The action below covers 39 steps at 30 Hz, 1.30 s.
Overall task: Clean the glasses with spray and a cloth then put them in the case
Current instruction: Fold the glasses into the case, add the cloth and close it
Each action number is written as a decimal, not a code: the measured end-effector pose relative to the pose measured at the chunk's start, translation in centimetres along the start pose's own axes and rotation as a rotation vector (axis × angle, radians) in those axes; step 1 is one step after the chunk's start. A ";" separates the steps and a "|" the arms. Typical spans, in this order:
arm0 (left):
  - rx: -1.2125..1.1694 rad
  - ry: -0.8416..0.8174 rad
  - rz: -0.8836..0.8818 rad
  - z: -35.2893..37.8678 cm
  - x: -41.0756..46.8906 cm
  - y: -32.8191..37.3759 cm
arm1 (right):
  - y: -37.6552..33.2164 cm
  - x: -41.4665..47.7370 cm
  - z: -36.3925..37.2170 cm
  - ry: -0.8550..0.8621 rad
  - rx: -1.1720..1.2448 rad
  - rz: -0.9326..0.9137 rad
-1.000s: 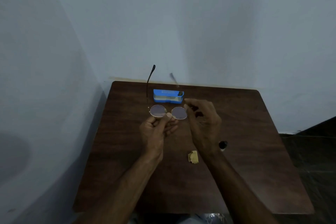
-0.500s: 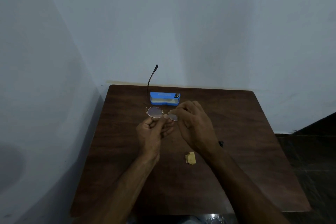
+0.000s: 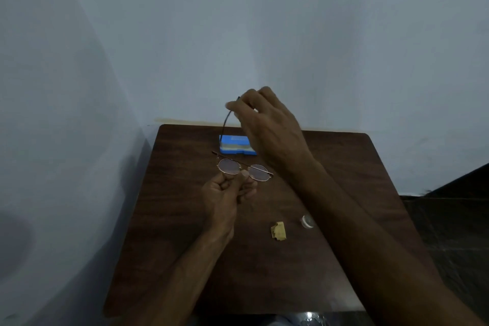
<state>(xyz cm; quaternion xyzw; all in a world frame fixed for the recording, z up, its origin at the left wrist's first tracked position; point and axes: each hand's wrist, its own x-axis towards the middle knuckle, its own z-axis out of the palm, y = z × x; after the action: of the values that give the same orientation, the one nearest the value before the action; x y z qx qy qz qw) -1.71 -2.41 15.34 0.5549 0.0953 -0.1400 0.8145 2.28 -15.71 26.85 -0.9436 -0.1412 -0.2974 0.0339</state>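
Thin-framed round glasses (image 3: 244, 171) are held above the brown table (image 3: 185, 246). My left hand (image 3: 225, 193) pinches them at the bridge between thumb and fingers. One temple arm lies folded behind the lenses. The other dark temple arm (image 3: 226, 120) stands up, and my right hand (image 3: 264, 116) pinches its tip with thumb and fingers. A blue glasses case (image 3: 236, 145) lies at the table's far edge, behind the glasses. A small yellow cloth (image 3: 278, 231) lies on the table nearer to me. Beside it, partly hidden by my right forearm, is a small clear spray bottle (image 3: 307, 220).
Pale walls close off the table at the back and on the left. The table's right edge borders a dark floor (image 3: 449, 219). Bare wood lies between the cloth and the table's front edge.
My right hand has moved up from the right lens to the raised temple arm's tip. One temple arm now lies folded behind the lenses. My left hand keeps its hold.
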 end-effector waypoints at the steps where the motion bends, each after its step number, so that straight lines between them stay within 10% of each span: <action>1: -0.005 -0.001 0.006 -0.2 0.0 0.2 | 0.3 -0.1 0.0 0.001 0.008 0.010; 29: -0.195 0.035 -0.294 -1.2 3.3 2.8 | 0.3 -12.2 7.5 -0.004 0.287 0.249; 39: -0.145 0.008 -0.350 -1.4 4.9 1.7 | -0.1 -11.4 9.1 0.120 0.671 0.618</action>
<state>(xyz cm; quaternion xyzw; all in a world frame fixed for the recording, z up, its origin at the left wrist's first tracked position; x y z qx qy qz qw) 3.45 -1.12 14.79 0.4700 0.2034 -0.2700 0.8154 -1.70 -17.05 12.85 -0.8595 0.0605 -0.2654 0.4326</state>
